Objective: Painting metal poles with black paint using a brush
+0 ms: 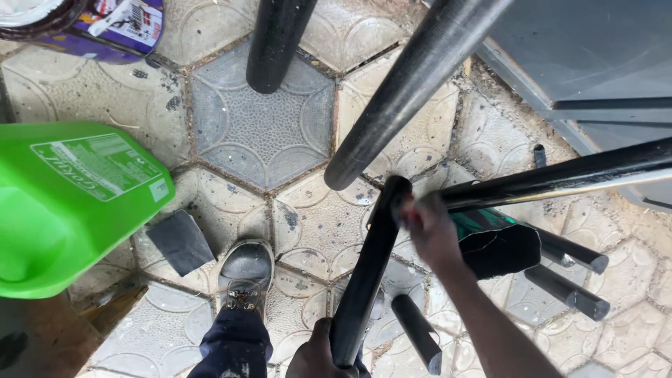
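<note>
My left hand (313, 353) grips the lower end of a black pipe (367, 269) that slants up from the bottom edge. My right hand (428, 234) is blurred. Its fingers are at the pipe's upper end (392, 190), and I cannot tell whether they close on it or hold anything. Just right of that hand lies a dark, torn-open container (500, 250) with a green part, under a long black tube (560, 178).
Two thick black pipes (413, 84) (275, 42) stand over the hexagonal paving. Short pipe pieces (568, 290) (416, 332) lie on the ground. A green jerrycan (66, 203) sits left, a dark abrasive sheet (180, 242) by my shoe (245, 273), a paint bucket (91, 24) top left, and a grey metal cabinet (595, 56) top right.
</note>
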